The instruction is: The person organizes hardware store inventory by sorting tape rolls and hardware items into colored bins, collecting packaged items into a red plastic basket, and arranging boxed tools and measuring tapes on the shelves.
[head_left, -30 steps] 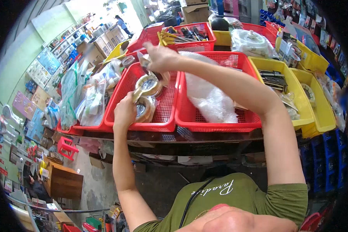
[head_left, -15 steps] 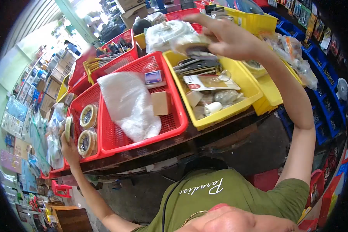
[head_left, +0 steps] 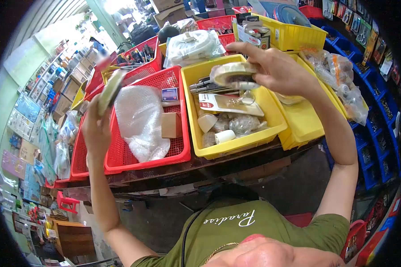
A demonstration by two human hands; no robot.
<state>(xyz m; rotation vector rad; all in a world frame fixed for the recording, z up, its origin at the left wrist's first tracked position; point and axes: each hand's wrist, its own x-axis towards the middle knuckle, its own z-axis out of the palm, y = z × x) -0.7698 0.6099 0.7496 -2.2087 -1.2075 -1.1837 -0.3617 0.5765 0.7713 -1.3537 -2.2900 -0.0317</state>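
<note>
My left hand (head_left: 97,131) is raised over the left red basket, closed on a round, yellowish tape roll (head_left: 111,92) held edge-on. Over the back of a yellow bin (head_left: 236,150), my right hand (head_left: 283,71) grips another pale tape roll (head_left: 229,73), its index finger stretched out. Below that roll the bin holds a carded item (head_left: 229,104), a white cylindrical piece (head_left: 225,136) and clear-bagged items (head_left: 245,125). Between my hands, a large red basket (head_left: 178,156) contains bubble wrap (head_left: 140,113), a brown box (head_left: 169,125) and a small blue-purple box (head_left: 169,94).
A second yellow bin (head_left: 303,129) stands to the right, with plastic-bagged goods (head_left: 338,75) beside it. Blue compartment bins (head_left: 374,115) line the far right. Behind are a bagged white coil (head_left: 194,46) and a red basket of tools (head_left: 140,55). A red stool (head_left: 67,202) is at lower left.
My left hand has lifted its tape roll up and right from the left red basket's side. My right hand, still gripping its roll, is slightly lower and farther right. The view has shifted.
</note>
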